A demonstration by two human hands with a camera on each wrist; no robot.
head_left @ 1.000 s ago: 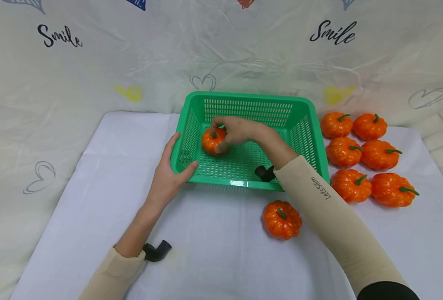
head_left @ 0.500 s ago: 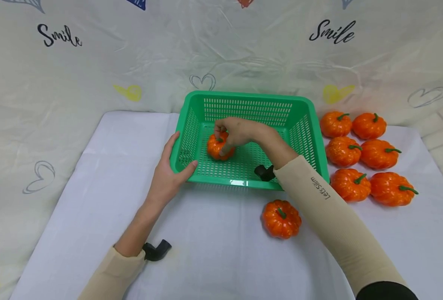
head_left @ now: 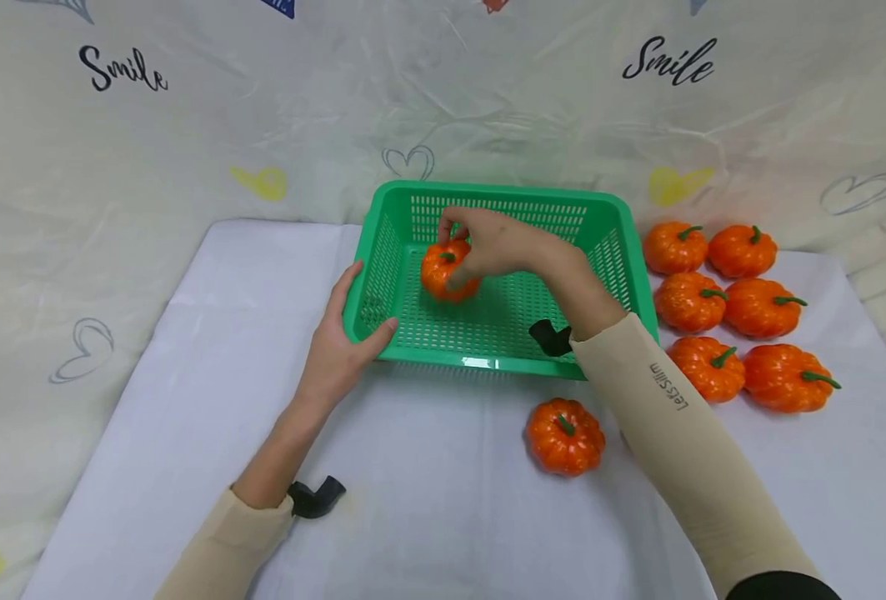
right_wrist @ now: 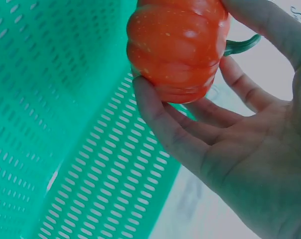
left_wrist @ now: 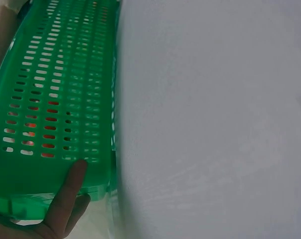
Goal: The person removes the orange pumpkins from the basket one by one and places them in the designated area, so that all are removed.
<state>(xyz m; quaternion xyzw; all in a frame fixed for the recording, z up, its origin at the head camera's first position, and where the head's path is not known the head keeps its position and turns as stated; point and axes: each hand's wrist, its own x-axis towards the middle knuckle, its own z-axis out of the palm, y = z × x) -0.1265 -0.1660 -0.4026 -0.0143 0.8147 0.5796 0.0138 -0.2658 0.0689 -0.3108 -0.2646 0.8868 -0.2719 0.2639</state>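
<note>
A green perforated basket [head_left: 480,360] stands on the white-covered table. My left hand [head_left: 337,354] holds its near-left corner, with the thumb along the front side and the fingers along the left side. The left wrist view shows that hand [left_wrist: 63,214] against the basket's outer wall. Inside the basket, toward the left, my right hand [head_left: 498,243] grips an orange toy pumpkin [head_left: 439,273]. In the right wrist view the pumpkin [right_wrist: 178,47] sits between thumb and fingers above the basket's slotted plastic, its green stem toward the palm.
Another orange pumpkin [head_left: 566,437] lies in front of the basket. Several more pumpkins [head_left: 763,309] stand in two columns right of the basket, beside my right forearm. A printed sheet [head_left: 533,108] rises behind the table [head_left: 427,517].
The pumpkin in my right hand has shifted rightward inside the basket, then lifted a little toward the back. The left hand keeps its place on the basket corner.
</note>
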